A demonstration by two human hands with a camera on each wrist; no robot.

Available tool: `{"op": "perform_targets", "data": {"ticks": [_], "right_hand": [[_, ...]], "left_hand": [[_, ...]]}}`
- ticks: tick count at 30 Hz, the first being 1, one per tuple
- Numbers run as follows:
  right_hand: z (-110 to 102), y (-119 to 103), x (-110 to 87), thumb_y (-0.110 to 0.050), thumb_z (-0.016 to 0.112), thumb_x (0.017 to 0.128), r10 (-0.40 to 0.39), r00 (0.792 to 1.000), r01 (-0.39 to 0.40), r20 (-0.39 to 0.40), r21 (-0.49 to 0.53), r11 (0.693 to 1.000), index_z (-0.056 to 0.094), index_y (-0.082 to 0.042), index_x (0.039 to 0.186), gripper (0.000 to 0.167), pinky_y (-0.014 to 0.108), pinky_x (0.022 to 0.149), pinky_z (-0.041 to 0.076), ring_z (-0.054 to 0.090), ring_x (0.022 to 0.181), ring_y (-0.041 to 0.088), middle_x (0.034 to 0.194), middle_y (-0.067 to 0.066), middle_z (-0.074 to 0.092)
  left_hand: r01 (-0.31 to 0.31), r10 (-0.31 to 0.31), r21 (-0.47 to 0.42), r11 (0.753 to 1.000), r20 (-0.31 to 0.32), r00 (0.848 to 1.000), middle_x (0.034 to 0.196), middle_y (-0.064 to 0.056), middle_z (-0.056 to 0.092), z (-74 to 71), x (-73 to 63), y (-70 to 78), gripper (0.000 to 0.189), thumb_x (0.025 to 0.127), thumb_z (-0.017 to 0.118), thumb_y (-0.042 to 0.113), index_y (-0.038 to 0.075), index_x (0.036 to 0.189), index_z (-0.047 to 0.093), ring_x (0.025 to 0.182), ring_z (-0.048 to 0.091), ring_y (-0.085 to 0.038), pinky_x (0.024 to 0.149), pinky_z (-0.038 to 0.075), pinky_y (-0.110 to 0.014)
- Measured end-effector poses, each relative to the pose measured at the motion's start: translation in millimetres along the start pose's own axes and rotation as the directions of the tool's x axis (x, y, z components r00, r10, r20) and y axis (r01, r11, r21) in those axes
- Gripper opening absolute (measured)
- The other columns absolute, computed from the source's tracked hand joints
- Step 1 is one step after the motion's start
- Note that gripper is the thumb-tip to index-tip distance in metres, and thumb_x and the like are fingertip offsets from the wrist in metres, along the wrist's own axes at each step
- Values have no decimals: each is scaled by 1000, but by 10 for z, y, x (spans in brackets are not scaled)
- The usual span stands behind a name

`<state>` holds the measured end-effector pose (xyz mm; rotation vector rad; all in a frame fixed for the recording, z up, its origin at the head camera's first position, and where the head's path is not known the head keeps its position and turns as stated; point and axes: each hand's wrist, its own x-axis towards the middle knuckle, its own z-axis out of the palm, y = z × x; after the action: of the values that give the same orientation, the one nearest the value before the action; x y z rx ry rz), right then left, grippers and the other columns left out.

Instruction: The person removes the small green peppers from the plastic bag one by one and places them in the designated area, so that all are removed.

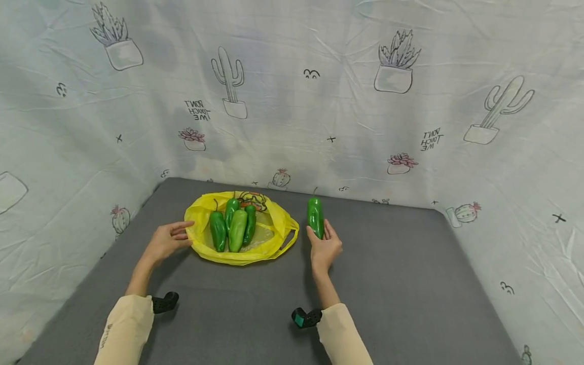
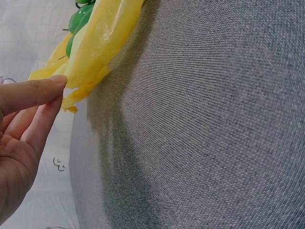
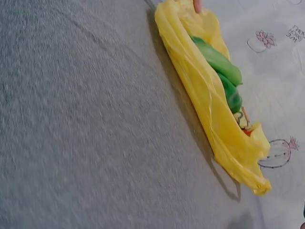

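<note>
A yellow plastic bag (image 1: 239,258) lies with its mouth spread on the table, and several green peppers (image 1: 238,230) rest inside it, stems toward the far side. My left hand (image 1: 166,241) is at the bag's left side; in the left wrist view its thumb and fingertips pinch the bag's edge (image 2: 78,78). To the right of the bag, my right hand (image 1: 325,250) holds another green pepper (image 1: 315,213) by its lower end, stem pointing away from me. The right wrist view shows the bag (image 3: 209,105) from the side, with the right hand almost wholly out of frame.
A dark grey cloth (image 1: 392,284) covers the table. White curtains (image 1: 292,101) printed with potted cacti stand behind it and along both sides. The bag's loop handle (image 1: 292,238) sticks out toward the right hand. Each wrist wears a black camera mount (image 1: 306,318).
</note>
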<state>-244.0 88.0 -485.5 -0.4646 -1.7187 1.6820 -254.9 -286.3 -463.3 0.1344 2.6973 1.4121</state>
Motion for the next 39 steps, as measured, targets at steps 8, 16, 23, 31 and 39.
{"op": "perform_targets", "data": {"ticks": [8,16,23,31,39], "right_hand": [[-101,6,127,3,83,69,19,999,-19,-30,-2,1000,63,10,119,55,35,92,50,61,112,31,119,23,63],[-175,51,202,3,83,70,6,999,-6,-46,3,1000,62,10,119,54,34,93,49,60,113,31,118,24,63],[-167,90,181,2,83,70,27,999,-26,-30,34,999,62,10,120,56,36,96,47,58,116,33,121,25,61],[-107,146,131,6,83,68,107,994,-106,-26,50,993,61,12,120,57,38,95,48,58,115,35,120,27,61],[-72,203,112,5,83,68,143,988,-144,-53,-23,989,63,11,118,54,40,93,50,60,112,37,118,27,62]], "left_hand": [[-4,4,8,1000,3,1000,138,-36,40,-23,-11,7,57,87,67,-1,-6,139,45,114,54,-46,83,55,-41],[-6,6,20,1000,-4,1000,138,-37,39,-40,-9,19,58,86,67,-1,-8,139,44,112,55,-46,83,55,-41],[6,-6,21,1000,-4,1000,139,-37,38,-35,-23,27,58,86,68,-1,-7,139,44,113,55,-46,85,54,-44],[4,-4,12,1000,3,1000,138,-38,39,-20,-27,31,58,86,67,-2,-9,139,44,113,55,-46,82,55,-40],[-15,15,-16,1000,19,1000,138,-37,40,7,-21,20,57,87,65,-3,-8,139,43,114,54,-45,82,55,-38]]}}
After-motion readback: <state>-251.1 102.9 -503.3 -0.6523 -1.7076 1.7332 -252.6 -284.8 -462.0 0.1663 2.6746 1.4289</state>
